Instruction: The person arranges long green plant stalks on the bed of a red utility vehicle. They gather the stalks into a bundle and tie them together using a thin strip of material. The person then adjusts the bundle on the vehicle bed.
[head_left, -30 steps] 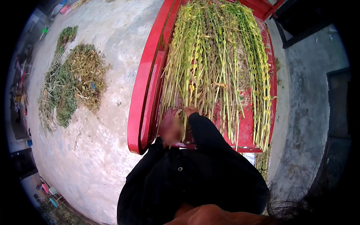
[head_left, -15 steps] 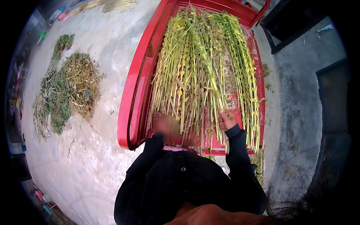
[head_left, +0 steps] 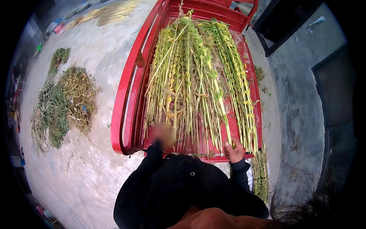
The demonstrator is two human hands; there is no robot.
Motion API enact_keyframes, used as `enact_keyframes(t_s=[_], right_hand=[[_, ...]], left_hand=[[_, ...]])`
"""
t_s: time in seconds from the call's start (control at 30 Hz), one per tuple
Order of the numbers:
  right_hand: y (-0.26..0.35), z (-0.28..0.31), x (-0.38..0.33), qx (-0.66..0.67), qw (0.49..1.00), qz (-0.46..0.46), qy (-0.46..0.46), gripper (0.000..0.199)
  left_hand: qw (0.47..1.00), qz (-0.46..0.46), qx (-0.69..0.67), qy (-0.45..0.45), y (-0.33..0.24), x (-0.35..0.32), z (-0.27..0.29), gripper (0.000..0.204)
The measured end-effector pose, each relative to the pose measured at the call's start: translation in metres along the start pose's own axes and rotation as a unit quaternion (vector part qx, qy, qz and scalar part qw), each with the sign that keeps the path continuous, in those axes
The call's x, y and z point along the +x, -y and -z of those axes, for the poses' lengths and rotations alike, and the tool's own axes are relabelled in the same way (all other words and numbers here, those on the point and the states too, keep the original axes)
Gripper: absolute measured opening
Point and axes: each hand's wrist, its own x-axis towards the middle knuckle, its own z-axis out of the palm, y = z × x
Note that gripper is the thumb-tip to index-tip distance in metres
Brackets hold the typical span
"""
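Long cut stalks (head_left: 187, 84), green to yellow with pods and leaves like sesame, lie lengthwise on a red cart bed (head_left: 233, 116). Their bare lower ends point toward me. My right hand (head_left: 235, 151) is closed round the lower end of a thick green stalk (head_left: 225, 120) at the near edge of the bed. My left hand (head_left: 162, 135) is by the stalk ends at the near left corner. It is smeared, so its fingers and anything in them cannot be made out. A few pale stalks (head_left: 166, 57) slant across the others at the left.
Red side rails (head_left: 124, 101) border the bed's left. Piles of dried brown plants (head_left: 79, 93) and green plants (head_left: 57, 116) lie on the concrete floor (head_left: 103, 72). A tied bundle of stalks (head_left: 261, 177) stands below the near right corner. A dark door frame (head_left: 267, 44) is at the far right.
My right hand has moved toward me, to the near edge, and a thick green stalk has come nearer with it. Several stalks at the left now lie slanted. The whole view has shifted slightly.
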Motion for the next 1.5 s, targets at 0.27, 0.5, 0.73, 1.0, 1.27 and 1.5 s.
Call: enact_keyframes(t_s=[0.27, 0.5, 0.73, 1.0, 1.27, 1.5], right_hand=[[-0.094, 0.030, 0.065, -0.216, 0.966, 0.111, -0.094, 0.024], [-0.119, 0.038, 0.064, -0.330, 0.924, 0.139, -0.136, 0.019], [-0.059, 0.017, 0.022, -0.175, 0.973, 0.083, -0.129, 0.019], [-0.064, 0.052, -0.063, -0.244, 0.959, 0.081, -0.118, 0.013], [-0.043, 0.043, -0.140, -0.189, 0.965, 0.017, -0.180, 0.018], [-0.068, 0.038, -0.120, -0.143, 0.960, 0.031, -0.237, 0.017]], left_hand=[[0.979, 0.020, -0.191, 0.067, 0.013, 0.055, 0.007, 0.023], [0.998, -0.055, 0.033, 0.024, -0.010, 0.035, 0.022, 0.025], [0.991, -0.106, 0.003, -0.077, -0.053, 0.042, 0.030, 0.027], [0.946, -0.254, 0.073, -0.188, -0.148, 0.171, 0.040, 0.038], [0.972, -0.224, 0.056, 0.050, -0.159, 0.282, -0.010, 0.042], [0.963, -0.264, -0.056, -0.009, -0.195, 0.204, -0.046, 0.025]])
